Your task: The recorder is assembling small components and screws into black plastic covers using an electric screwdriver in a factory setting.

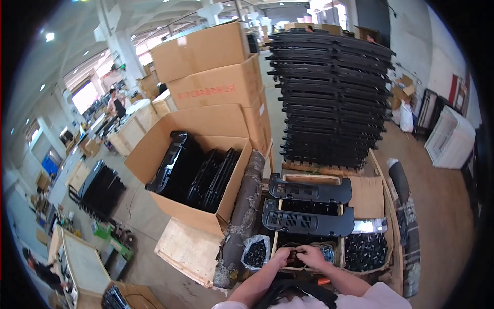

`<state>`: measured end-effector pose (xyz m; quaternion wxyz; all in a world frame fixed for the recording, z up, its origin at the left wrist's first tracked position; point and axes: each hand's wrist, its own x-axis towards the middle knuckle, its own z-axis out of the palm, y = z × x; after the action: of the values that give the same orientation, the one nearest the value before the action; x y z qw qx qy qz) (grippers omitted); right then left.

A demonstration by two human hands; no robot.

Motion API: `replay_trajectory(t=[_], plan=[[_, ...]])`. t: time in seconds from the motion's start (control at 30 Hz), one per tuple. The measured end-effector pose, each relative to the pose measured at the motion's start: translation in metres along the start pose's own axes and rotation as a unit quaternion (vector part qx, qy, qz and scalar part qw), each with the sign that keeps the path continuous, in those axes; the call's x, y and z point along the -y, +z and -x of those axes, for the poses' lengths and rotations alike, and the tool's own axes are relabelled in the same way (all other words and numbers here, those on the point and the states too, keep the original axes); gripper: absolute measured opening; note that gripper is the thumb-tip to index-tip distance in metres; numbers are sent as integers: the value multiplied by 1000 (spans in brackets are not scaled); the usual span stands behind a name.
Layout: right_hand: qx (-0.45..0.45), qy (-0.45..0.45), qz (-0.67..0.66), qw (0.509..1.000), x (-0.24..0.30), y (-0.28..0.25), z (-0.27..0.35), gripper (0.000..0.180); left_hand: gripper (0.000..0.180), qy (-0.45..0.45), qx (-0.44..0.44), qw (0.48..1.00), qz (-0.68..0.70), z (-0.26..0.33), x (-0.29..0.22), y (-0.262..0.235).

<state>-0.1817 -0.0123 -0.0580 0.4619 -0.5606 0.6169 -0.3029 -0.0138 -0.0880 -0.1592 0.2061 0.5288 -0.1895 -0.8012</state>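
My left hand [281, 256] and my right hand [311, 256] are close together over the front wooden bin at the bottom centre. Both have their fingers bent and closed around small dark pieces, too small to make out. Right beyond them lies a black plastic panel with vent slots [303, 220], and a second matching panel [311, 191] lies behind it. Beside my left hand is a clear bag of small black parts [254, 253]. To the right of my right hand, a box holds many black clip-like parts [365, 251]. Silvery small pieces [327, 251] lie in the bin by my right hand.
A wrapped padded rail [244, 216] runs along the left edge, another [404, 221] on the right. An open cardboard box [190, 208] holds black plastic parts, with stacked cartons [216, 87] behind. A tall stack of black panels [329, 98] rises ahead. Other people work far left.
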Motion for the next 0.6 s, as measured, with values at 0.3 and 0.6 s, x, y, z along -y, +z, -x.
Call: replay_trajectory(t=[0.3, 0.6], plan=[[-163, 96, -119, 975, -36, -58, 143, 18, 26, -90, -23, 981, -173, 13, -14, 5], [-152, 385, -232, 880, -159, 7, 215, 22, 20, -83, -37, 977, -194, 27, -17, 15]])
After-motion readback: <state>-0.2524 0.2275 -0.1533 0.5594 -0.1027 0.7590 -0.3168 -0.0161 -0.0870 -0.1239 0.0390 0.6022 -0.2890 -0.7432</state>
